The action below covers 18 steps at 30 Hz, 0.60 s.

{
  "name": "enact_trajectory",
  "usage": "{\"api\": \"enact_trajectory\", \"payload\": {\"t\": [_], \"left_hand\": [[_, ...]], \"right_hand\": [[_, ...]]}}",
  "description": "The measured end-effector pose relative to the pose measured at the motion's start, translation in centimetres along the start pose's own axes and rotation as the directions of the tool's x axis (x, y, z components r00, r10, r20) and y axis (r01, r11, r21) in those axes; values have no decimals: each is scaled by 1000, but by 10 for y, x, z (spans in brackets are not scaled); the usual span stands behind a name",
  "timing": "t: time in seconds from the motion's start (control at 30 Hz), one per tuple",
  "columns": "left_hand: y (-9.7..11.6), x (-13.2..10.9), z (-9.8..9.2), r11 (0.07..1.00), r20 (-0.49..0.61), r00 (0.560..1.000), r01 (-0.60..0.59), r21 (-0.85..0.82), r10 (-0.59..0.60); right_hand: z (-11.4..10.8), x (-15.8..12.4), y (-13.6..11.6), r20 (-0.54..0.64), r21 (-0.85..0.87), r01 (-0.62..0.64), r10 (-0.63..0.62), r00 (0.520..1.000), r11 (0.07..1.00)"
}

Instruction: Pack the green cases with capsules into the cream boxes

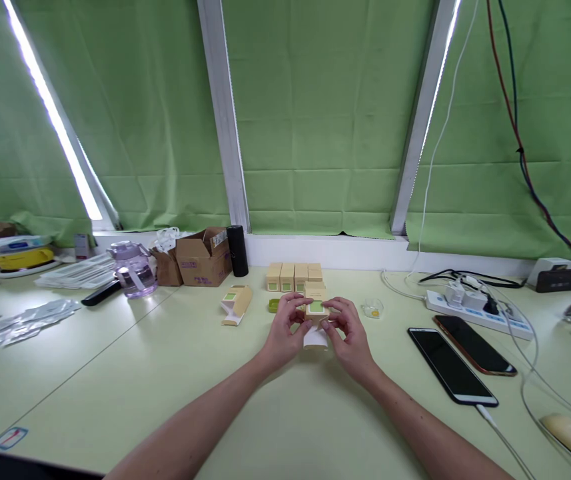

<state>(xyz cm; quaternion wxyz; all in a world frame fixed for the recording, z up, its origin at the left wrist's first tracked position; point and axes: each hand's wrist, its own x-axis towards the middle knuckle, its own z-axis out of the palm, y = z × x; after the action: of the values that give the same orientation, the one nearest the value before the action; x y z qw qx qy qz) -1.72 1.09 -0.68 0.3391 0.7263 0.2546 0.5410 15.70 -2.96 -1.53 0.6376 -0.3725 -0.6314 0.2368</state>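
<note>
Between both hands is a small kraft-coloured box [317, 293] with a green label on its face. A white-lined flap hangs open at its near end. My left hand [289, 327] grips the box's left side, thumb and fingers bent round it. On the right side, my right hand [346, 330] holds it the same way. Just behind my left hand a green item [273, 305] is partly hidden; I cannot make out its kind. Several similar closed boxes [288, 277] stand in a row behind. To the left lies an opened kraft box [236, 303] with its flap out.
A small clear dish [372, 308] sits to the right. Farther right are two phones [452, 365] and a white power strip [480, 313] with cables. At the left back stand a cardboard carton [204, 259], a black cylinder [237, 251] and a purple jug [134, 270].
</note>
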Motion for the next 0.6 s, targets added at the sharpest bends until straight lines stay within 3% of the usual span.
{"api": "enact_trajectory", "payload": {"t": [0.13,0.43,0.6], "left_hand": [[3,-1,-2,1000,39,999,17,9,-17],[11,-3,-11,1000,294,956,10,-8,-8],[14,-3,-9,995,306,952,-13,101,-19]], "right_hand": [[0,1,2,-23,-8,-8,8,1000,1000],[-2,4,6,-83,16,-31,32,996,999],[-2,4,8,-93,6,-40,40,995,999]]}}
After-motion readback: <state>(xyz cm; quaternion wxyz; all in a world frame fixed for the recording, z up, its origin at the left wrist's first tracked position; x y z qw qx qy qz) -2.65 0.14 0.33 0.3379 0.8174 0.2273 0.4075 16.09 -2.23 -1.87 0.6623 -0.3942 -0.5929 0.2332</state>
